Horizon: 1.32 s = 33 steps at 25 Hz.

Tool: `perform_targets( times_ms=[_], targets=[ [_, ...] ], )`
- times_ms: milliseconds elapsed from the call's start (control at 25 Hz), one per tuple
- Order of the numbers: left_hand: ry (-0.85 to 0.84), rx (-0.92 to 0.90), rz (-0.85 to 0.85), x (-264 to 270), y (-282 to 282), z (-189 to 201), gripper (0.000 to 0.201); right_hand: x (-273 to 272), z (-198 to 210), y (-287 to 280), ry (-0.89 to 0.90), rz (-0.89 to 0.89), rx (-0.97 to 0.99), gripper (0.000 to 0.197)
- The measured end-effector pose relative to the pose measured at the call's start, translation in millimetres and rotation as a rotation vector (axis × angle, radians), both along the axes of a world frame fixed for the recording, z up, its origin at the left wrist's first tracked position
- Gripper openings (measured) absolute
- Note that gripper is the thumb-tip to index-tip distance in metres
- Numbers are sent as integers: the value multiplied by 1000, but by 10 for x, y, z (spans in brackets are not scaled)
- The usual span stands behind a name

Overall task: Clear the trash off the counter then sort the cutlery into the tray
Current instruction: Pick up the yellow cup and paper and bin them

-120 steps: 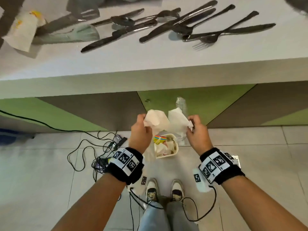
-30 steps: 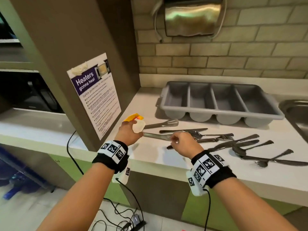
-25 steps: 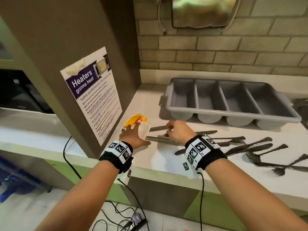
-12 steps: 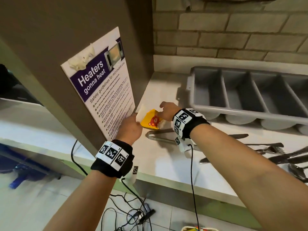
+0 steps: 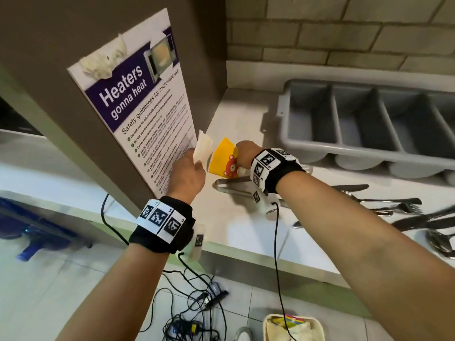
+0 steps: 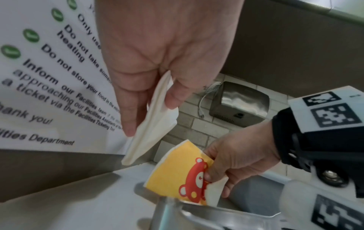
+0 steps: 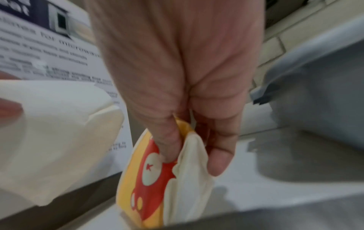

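My left hand [image 5: 188, 172] pinches a folded white napkin [image 5: 203, 148] [image 6: 151, 123] [image 7: 51, 137] just above the counter's left end. My right hand [image 5: 246, 156] pinches a yellow wrapper with a red bear print [image 5: 222, 162] [image 6: 177, 172] [image 7: 145, 179], lifted off the white counter [image 5: 243, 232]. The grey cutlery tray [image 5: 369, 126] with several compartments stands at the back right. Metal tongs [image 5: 232, 187] lie under my right wrist. Knives, forks and spoons [image 5: 403, 212] lie scattered on the counter to the right.
A brown cabinet side with a microwave safety poster [image 5: 145, 114] stands close on the left. On the floor below, a cream bin [image 5: 293, 328] holds trash, and black cables [image 5: 194, 313] lie tangled. A brick wall [image 5: 344, 33] backs the counter.
Both hands moved left from the cutlery to the counter's left end. The left hand picked up the napkin; the right hand took hold of the yellow wrapper and lifted it.
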State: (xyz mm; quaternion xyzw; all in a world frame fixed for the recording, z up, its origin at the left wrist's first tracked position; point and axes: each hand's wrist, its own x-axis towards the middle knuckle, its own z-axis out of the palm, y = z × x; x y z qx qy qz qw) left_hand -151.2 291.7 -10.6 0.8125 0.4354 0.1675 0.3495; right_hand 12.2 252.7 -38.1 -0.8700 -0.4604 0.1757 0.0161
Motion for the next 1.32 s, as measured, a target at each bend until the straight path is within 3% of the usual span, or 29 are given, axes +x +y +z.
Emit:
perform_targets(
  times_ms=[280,400,480,640,880,1040,1200,1240,1320],
  targets=[
    [-141,79,89,-97,-577,316,48,-137,672,-1144,15,-139,286,27],
    [-238,88,-13,-125,-1082,398,64,-348,809,-1956,142,-207,495,26],
    [-289,70,-103,-136,-1426,383,63,-483,786,-2461,211,-270,599,25],
    [-405,-34,-272,-141,-2349,92,46,-717,519,-3515,288,-349,662,19],
    [-374,-390,-506,-281,-3579,-389,18,-1051,-125,-4661,429,-482,611,22],
    [-225,-361,-566,-425,-3964,-707,51,-1314,-503,-4991,521,-552,621,24],
    [-162,-394,-488,-424,-4006,-1005,72,-1435,-894,-5175,610,-602,580,28],
    [-120,-390,-436,-410,-4000,-1101,72,-1485,-1073,-5272,633,-621,550,29],
    [-39,-387,-372,-358,-3964,-1356,52,-1626,-1520,-5554,632,-667,452,27]
  ],
)
